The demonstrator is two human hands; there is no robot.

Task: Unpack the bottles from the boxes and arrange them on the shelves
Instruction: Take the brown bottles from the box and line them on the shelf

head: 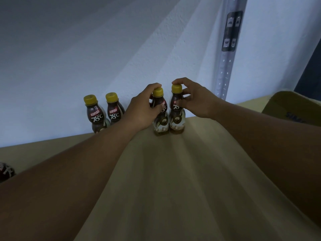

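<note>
Nearest the camera, both forearms ran out over the pale wooden shelf board (173, 180) toward 12 o'clock and converged. At the left edge, about 9 o'clock, sat a dark object (6, 171) too cropped to identify.

Further out, the left hand (144, 108) had its fingers curled round the neck and shoulder of the left-held Kopiko bottle (161, 119), with the thumb across the label. The right hand (196, 100) pinched the right-held Kopiko bottle (176, 119), one fingertip on top of the yellow cap and the thumb and other fingers at the neck. Both bottles stood upright on the board with their long axes vertical, touching or nearly touching each other. Each stood on the inner side of its hand, the left one at 3 o'clock of the left hand and the right one at 9 o'clock of the right hand.

The coming move likely turned on the gap beyond them. The pair stood forward of the row, and the wall (104, 49) lay at 12 o'clock, so a straight push away looked enough. At 10 o'clock from the left hand, the far-left Kopiko bottle (96, 115) and the second Kopiko bottle (114, 110) already stood against the wall. A cardboard box (295, 108) lay at 3 o'clock, and a perforated shelf upright (227, 66) rose at 1 o'clock.
</note>
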